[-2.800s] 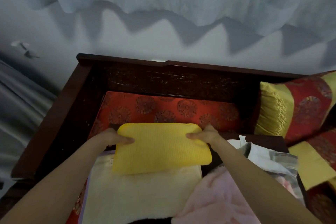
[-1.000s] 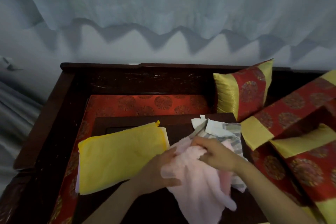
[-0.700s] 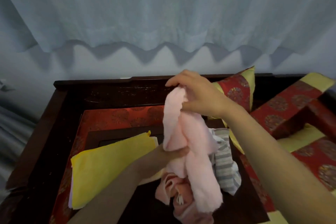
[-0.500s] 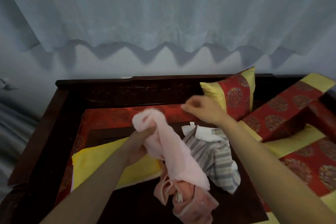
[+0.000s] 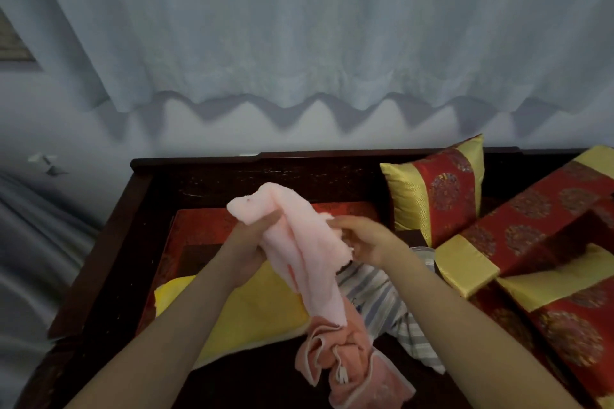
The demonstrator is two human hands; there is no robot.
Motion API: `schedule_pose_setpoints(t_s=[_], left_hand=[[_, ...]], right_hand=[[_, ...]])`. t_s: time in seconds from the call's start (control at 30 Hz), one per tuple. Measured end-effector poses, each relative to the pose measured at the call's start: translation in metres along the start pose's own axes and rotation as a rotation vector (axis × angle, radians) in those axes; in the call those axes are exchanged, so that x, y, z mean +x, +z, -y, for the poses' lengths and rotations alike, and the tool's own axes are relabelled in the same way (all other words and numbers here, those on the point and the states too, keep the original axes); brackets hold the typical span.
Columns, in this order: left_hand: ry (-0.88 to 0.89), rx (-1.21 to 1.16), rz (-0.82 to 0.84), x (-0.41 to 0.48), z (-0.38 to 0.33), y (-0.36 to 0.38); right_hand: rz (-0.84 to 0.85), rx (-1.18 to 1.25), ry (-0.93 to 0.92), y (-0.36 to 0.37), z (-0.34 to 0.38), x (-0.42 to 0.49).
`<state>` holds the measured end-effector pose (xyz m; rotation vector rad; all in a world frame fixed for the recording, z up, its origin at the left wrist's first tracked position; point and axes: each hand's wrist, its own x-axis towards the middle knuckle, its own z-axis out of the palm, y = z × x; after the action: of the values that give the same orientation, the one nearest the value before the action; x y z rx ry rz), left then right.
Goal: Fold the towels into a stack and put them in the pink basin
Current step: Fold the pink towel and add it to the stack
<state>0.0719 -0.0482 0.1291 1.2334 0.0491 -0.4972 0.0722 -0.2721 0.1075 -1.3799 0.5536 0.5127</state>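
A light pink towel (image 5: 305, 252) hangs in the air over the dark low table (image 5: 255, 378). My left hand (image 5: 247, 242) is shut on its upper end, and my right hand (image 5: 365, 239) pinches its right edge. Below it lie a crumpled salmon pink towel (image 5: 345, 362) and a grey striped towel (image 5: 382, 302). A folded yellow towel (image 5: 252, 312) rests on the left of the table, on top of a cream one whose edge just shows. No pink basin is in view.
The table stands on a dark wooden couch (image 5: 109, 242) with a red patterned seat cushion (image 5: 199, 226). Red and gold pillows (image 5: 435, 189) and bolsters (image 5: 531, 226) crowd the right side. A pale curtain (image 5: 299, 26) hangs behind.
The yellow towel was folded and laid down. Both hands then lifted the light pink towel off the pile; the right hand let go of its top and now takes its side edge.
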Motion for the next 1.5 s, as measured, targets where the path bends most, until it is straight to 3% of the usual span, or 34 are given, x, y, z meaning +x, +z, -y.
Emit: schedule_pose_setpoints(t_s=[0.07, 0.17, 0.23, 0.3, 0.43, 0.5, 0.6, 0.73, 0.83, 0.93, 1.07, 1.2, 1.3, 1.4, 1.5], left_hand=[[0.038, 0.032, -0.135, 0.008, -0.018, -0.008], [0.070, -0.026, -0.534, 0.020, -0.036, -0.037], [0.061, 0.117, -0.717, 0.022, -0.044, -0.061], [0.033, 0.270, -0.784, 0.018, -0.048, -0.077], [-0.001, 0.418, -0.694, 0.007, -0.057, -0.088], [-0.032, 0.262, -0.637, 0.003, -0.067, -0.087], [-0.035, -0.004, -0.459, -0.001, -0.087, -0.085], [0.138, -0.026, -0.370, -0.010, -0.112, -0.090], [0.283, -0.031, -0.313, -0.018, -0.126, -0.103], [0.330, -0.007, -0.157, -0.030, -0.130, -0.120], [0.170, 0.105, 0.003, -0.045, -0.106, -0.140], [-0.159, 0.205, 0.077, -0.066, -0.039, -0.169], [-0.444, 0.314, 0.177, -0.085, 0.026, -0.196], [-0.698, 0.585, 0.257, -0.094, 0.078, -0.203], [-0.808, 0.866, 0.293, -0.078, 0.095, -0.206]], right_hand=[[0.003, 0.078, -0.144, 0.006, 0.035, -0.009], [-0.142, 0.021, -0.387, 0.014, 0.089, -0.023], [-0.272, -0.096, -0.549, 0.016, 0.119, -0.028], [-0.327, -0.169, -0.625, 0.017, 0.141, -0.031], [-0.433, -0.380, -0.697, 0.019, 0.159, -0.025], [-0.478, -0.384, -0.676, 0.023, 0.161, -0.024], [-0.347, -0.140, -0.551, 0.022, 0.162, -0.023], [-0.306, 0.020, -0.596, 0.011, 0.162, -0.029], [-0.325, 0.017, -0.686, 0.003, 0.156, -0.040], [-0.184, -0.084, -0.711, -0.005, 0.143, -0.055], [0.069, -0.527, -0.616, -0.018, 0.107, -0.064], [0.293, -0.933, -0.356, -0.025, 0.038, -0.056], [0.427, -1.075, -0.203, -0.028, -0.028, -0.040], [0.421, -1.163, -0.097, -0.027, -0.086, -0.022], [0.522, -1.283, 0.001, -0.024, -0.111, -0.003]])
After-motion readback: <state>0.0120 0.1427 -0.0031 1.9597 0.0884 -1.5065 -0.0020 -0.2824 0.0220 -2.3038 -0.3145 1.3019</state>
